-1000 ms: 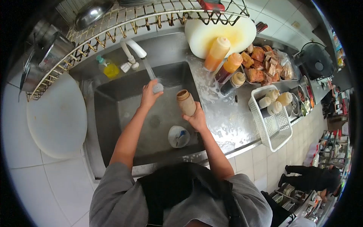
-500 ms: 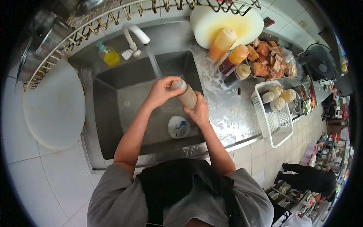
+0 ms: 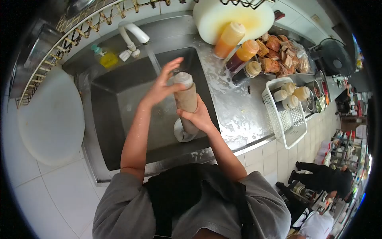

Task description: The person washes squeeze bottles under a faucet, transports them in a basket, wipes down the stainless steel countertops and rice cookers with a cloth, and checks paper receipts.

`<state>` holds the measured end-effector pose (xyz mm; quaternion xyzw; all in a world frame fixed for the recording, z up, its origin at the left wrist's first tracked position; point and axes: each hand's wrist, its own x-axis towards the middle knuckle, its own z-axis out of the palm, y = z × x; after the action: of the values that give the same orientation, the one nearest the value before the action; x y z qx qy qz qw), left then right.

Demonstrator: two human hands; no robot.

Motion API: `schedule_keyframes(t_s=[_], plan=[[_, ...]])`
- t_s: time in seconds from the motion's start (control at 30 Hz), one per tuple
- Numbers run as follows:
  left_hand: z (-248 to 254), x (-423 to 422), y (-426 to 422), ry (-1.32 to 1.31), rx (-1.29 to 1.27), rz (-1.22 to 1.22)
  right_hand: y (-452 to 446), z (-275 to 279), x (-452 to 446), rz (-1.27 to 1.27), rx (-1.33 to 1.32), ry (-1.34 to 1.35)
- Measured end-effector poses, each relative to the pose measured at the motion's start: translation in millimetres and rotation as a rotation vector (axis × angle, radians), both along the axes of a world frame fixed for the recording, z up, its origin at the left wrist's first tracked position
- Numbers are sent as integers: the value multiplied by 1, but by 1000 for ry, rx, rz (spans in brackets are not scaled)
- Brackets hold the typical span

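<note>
My right hand (image 3: 199, 116) is wrapped round the body of a squeeze bottle (image 3: 186, 98) with cloudy, brownish-beige contents or walls. The bottle stands nearly upright over the sink (image 3: 119, 131), its whitish cap (image 3: 183, 79) toward the tap. My left hand (image 3: 159, 88) is beside the cap, fingers spread and raised, its thumb at or very near the bottle's top. Below, on the sink floor, a white round piece (image 3: 179, 130) is partly hidden by the bottle. Water (image 3: 151, 55) runs from the white tap (image 3: 137, 32) behind my left hand.
Right of the sink stand an orange sauce bottle (image 3: 229, 40), two darker ones, a tray of browned meat chunks (image 3: 274, 53) and a white basket (image 3: 274, 115) holding several bottles. Yellow dish soap (image 3: 107, 59) stands left of the tap. A person in black (image 3: 326, 177) is far right.
My left hand has come off the cap and its fingers have spread. The bottle has turned more upright and shifted slightly left, with my right hand still round it.
</note>
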<state>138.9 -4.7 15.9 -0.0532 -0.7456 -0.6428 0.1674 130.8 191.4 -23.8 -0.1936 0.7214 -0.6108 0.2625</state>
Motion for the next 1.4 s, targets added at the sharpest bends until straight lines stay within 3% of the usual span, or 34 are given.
schedule_keyframes(t_s=[0.07, 0.27, 0.37, 0.47, 0.53, 0.63, 0.77, 0.8, 0.9, 0.97, 1.07, 1.17, 1.2, 1.3, 1.37, 1.4], plan=[[-13, 5, -21, -185, -181, 270, 5, 12, -3, -73, 7, 60], [12, 19, 48, -332, 471, 225, 22, 6, -1, -209, 167, 360], [41, 9, 84, -361, 350, 249, 30, 22, 11, -192, 142, 281], [39, 2, 84, -302, 233, 15, 45, 24, 21, -107, -26, 51], [32, 1, 76, -182, 160, -95, 53, 31, 26, -115, 1, 83], [26, 1, 71, -145, -83, 76, 60, 29, 28, -234, 88, 142], [30, 1, 103, -263, -132, 243, 48, 18, 26, -356, 227, 360], [30, -4, 105, -276, -119, 305, 49, 23, 25, -328, 197, 292], [33, -14, 109, -172, -110, 137, 58, 34, 28, -170, 21, 20], [47, -17, 109, -198, -109, -119, 75, 34, 22, -4, -188, -215], [37, -24, 125, -113, 14, -427, 100, 30, 31, 36, -278, -332], [40, -37, 138, -64, 104, -665, 128, 15, 25, 59, -253, -243], [41, -40, 145, -72, 131, -739, 135, 33, 23, 20, -178, -234], [39, -70, 165, 89, 217, -601, 172, 61, 4, -211, 117, -62], [20, -107, 175, 166, -31, -353, 188, 100, -6, -548, 63, 109], [9, -124, 183, 231, -113, -191, 216, 90, -23, -681, 100, 201]])
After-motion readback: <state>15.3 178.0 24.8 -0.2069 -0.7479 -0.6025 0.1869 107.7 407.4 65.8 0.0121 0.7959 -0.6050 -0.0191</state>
